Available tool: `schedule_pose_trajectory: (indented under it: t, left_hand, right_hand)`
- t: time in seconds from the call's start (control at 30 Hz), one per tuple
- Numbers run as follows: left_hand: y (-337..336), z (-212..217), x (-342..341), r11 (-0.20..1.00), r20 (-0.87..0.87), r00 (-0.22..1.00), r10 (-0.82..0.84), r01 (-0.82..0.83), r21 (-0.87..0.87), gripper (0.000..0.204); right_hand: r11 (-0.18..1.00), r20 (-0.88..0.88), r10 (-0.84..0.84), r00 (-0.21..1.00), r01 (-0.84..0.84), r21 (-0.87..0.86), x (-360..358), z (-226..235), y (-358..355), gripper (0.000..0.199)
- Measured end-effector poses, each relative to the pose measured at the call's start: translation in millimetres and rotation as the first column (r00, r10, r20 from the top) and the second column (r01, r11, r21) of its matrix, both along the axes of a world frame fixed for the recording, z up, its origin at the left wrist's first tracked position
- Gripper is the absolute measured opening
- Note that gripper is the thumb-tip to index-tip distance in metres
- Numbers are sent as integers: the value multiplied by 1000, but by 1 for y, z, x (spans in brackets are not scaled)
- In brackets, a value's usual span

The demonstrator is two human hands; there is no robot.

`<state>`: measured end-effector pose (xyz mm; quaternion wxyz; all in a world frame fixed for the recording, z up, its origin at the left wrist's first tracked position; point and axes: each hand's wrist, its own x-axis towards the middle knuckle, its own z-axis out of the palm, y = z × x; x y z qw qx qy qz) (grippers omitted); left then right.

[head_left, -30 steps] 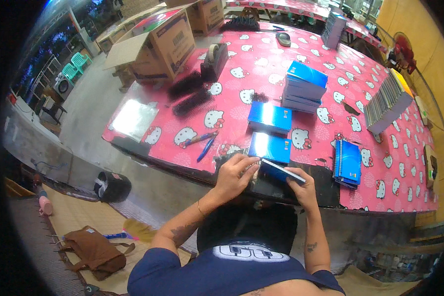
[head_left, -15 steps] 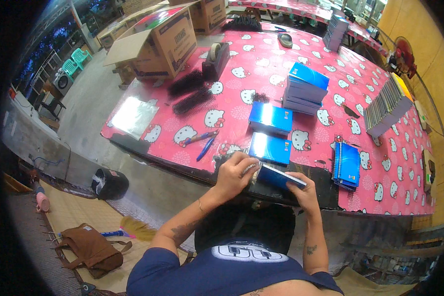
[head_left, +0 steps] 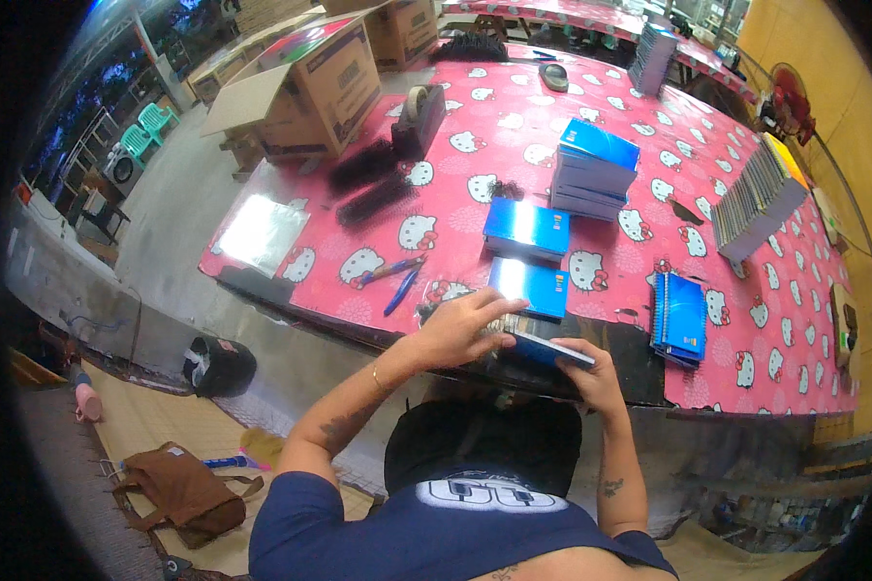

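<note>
My right hand (head_left: 591, 376) grips a blue notebook (head_left: 550, 351) from below, held flat just over the near edge of the table (head_left: 475, 165). My left hand (head_left: 463, 327) lies on top of the same notebook at its left end, fingers spread over its spine. Right behind my hands a blue notebook (head_left: 528, 287) lies on the pink patterned cloth, with another small stack (head_left: 526, 228) beyond it and a taller stack (head_left: 593, 167) farther back. A spiral-bound blue stack (head_left: 680, 317) sits to the right.
Two pens (head_left: 397, 279) lie left of the notebooks, black binding combs (head_left: 370, 186) and a tape dispenser (head_left: 418, 118) behind them. A cardboard box (head_left: 312, 82) stands at back left, a row of upright books (head_left: 758, 198) at right. A brown bag (head_left: 179, 492) lies on the floor.
My left hand has slid a little along the top of the notebook; the notebook and right hand stay almost where they were.
</note>
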<state>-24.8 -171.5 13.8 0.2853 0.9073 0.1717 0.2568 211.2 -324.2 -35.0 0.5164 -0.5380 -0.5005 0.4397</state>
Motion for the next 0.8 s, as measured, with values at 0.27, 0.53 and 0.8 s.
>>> schedule_pose_trajectory:
  t: [0.27,0.53,0.8]
  left_hand:
    - [-1,-3,6,992,-85,996,36,-25,126,29]
    - [-95,-116,18,799,-186,888,421,-266,540,96]
    - [-87,-123,19,813,-74,953,295,-209,543,90]
  right_hand:
    - [999,15,-24,1000,23,33,-2,-2,1,24]
    - [993,51,-112,992,110,53,-9,-7,2,24]
    - [998,40,-55,998,53,44,-8,-4,0,28]
